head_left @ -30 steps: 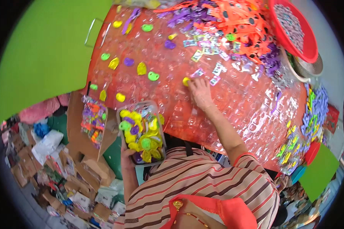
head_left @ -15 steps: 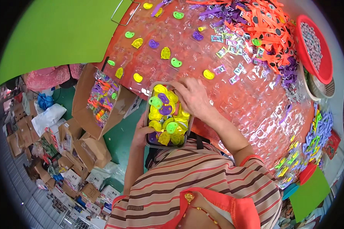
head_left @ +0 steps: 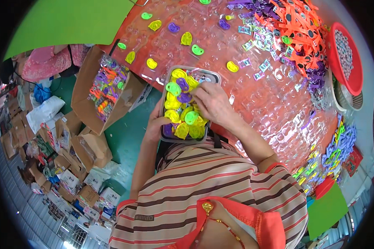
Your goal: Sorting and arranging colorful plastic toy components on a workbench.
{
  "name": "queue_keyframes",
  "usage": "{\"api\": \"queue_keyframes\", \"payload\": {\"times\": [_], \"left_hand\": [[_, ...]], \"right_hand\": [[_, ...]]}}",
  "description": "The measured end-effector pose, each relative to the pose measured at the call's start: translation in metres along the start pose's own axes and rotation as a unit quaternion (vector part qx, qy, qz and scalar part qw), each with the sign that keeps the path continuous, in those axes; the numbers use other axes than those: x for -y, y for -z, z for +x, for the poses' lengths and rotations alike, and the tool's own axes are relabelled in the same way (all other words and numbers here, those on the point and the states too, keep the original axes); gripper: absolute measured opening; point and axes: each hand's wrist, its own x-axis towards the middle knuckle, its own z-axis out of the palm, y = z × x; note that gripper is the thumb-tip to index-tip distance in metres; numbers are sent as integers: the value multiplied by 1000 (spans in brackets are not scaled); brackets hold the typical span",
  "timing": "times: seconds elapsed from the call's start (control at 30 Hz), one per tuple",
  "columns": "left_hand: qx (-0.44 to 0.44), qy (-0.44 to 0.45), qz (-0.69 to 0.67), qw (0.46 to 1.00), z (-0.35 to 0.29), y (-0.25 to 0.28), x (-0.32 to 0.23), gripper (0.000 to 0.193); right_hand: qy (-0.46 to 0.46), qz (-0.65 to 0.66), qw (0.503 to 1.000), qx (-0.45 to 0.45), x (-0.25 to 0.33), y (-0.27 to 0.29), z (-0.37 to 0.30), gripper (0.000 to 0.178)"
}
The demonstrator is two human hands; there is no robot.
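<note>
A clear plastic tub (head_left: 197,68) is held in front of my body at the table's near edge. Yellow, green and purple toy pacifiers fill it, among them a green pacifier (head_left: 173,88) and a purple one (head_left: 184,98). My left hand (head_left: 156,123) grips the tub's left side, thumb over the rim. Inside the tub's right side, my right hand (head_left: 213,103) has its fingers bent down among the yellow pieces; its fingertips are partly hidden. Single pacifiers lie spaced out beyond the tub, such as a yellow pacifier (head_left: 232,66) and a green pacifier (head_left: 198,50).
Clear moulded plastic sheets (head_left: 274,120) cover the red table. Orange strips (head_left: 301,37) are heaped at the far right, beside small shiny packets (head_left: 248,45) and a red basin (head_left: 357,81) of beads. An open carton (head_left: 81,93) of bagged toys stands left, near a green board (head_left: 66,25).
The view has shifted, so the table pieces sit higher. My right hand has moved from the tub's far rim down into the pacifiers; my left hand keeps its hold.
</note>
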Motion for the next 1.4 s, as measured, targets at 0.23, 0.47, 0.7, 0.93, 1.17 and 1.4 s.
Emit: {"api": "queue_keyframes", "payload": {"times": [0.23, 0.47, 0.7, 0.93, 1.17, 1.4], "left_hand": [[-11, -9, -19, 1000, 8, 14, 5, 94], [-3, 3, 12, 1000, 12, 20, 1, 94], [-8, 1, 6, 1000, 3, 36, 1, 96], [-15, 11, -25, 1000, 4, 55, 6, 94], [-22, -25, -70, 997, -5, 61, -2, 97], [-74, -42, -81, 993, -24, 77, -8, 98]], "right_hand": [[15, -52, 992, 113, 25, -6, -23, 36], [90, -158, 972, 151, 37, -36, -7, 33], [147, -120, 972, 137, 34, -45, 8, 18], [158, 8, 980, 125, 42, -48, 32, 23], [-72, 175, 982, 19, 5, -35, 69, 12], [-295, 363, 881, -71, -117, -34, 119, 18]]}}
